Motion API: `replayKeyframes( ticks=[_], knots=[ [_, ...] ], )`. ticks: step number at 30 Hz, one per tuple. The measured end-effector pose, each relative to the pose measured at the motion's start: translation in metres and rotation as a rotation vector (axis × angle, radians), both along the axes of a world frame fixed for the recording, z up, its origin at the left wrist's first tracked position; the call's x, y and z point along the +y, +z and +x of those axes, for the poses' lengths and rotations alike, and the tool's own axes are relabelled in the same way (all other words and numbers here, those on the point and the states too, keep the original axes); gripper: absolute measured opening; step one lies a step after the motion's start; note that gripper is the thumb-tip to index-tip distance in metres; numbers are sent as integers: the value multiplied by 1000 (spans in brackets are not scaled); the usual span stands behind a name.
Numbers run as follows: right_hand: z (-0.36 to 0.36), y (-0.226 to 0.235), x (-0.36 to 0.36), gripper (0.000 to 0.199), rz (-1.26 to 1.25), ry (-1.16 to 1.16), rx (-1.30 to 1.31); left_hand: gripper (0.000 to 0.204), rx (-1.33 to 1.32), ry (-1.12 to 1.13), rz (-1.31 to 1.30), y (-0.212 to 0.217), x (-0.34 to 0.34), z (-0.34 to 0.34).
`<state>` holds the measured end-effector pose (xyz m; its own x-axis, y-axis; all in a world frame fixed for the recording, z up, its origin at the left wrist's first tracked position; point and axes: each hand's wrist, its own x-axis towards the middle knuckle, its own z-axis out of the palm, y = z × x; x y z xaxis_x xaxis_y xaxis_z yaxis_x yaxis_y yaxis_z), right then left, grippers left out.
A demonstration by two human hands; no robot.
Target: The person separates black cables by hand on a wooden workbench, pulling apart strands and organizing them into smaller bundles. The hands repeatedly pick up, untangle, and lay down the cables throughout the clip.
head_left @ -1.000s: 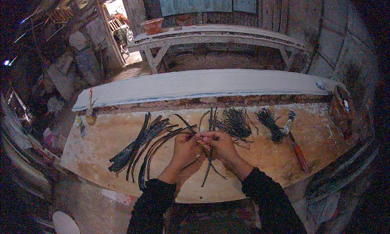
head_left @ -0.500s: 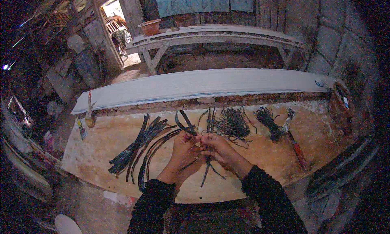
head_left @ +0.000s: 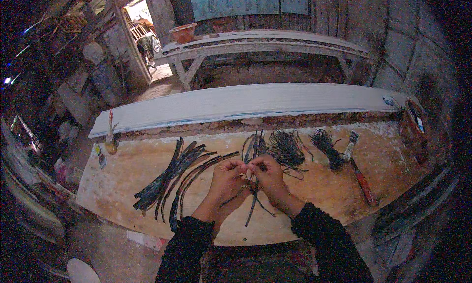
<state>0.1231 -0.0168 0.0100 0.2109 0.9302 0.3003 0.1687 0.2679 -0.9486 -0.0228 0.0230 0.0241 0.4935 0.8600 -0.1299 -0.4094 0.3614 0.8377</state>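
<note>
My left hand [head_left: 227, 185] and my right hand [head_left: 271, 178] meet over the middle of the wooden board, fingertips pinched together on a thin dark strip that is mostly hidden by the fingers. Under and beyond them, a few dark strips [head_left: 251, 211] lie lengthwise, their ends showing on both sides of the hands. Left of my hands is a bundle of flat black strips [head_left: 169, 177], with several narrow curved strips [head_left: 189, 182] beside it. A loose heap of thin dark strands [head_left: 287, 148] is just beyond my right hand, and a bunched bundle of strands [head_left: 328, 148] lies farther right.
At the right a red-handled tool [head_left: 361, 182] lies on the wooden board [head_left: 305, 209]. A brown container [head_left: 412, 130] stands at the far right. A long white slab [head_left: 246, 102] runs along the back; behind it is a bench [head_left: 275, 47] with an orange basin [head_left: 183, 33].
The dark strip's loop that stood up above my left hand is no longer visible. Both hands have shifted slightly, their fingertips still together.
</note>
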Motion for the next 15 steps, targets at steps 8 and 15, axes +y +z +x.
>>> replayKeyframes(
  ticks=[8, 15],
  knots=[
    [6, -1, -3, 18, 327, 130, -359, 10, -55, -41, 28, -1, 2, -4],
    [2, 10, -8, 19, 215, 153, -301, 12, -93, -76, 44, -11, 9, -5]
  ],
)
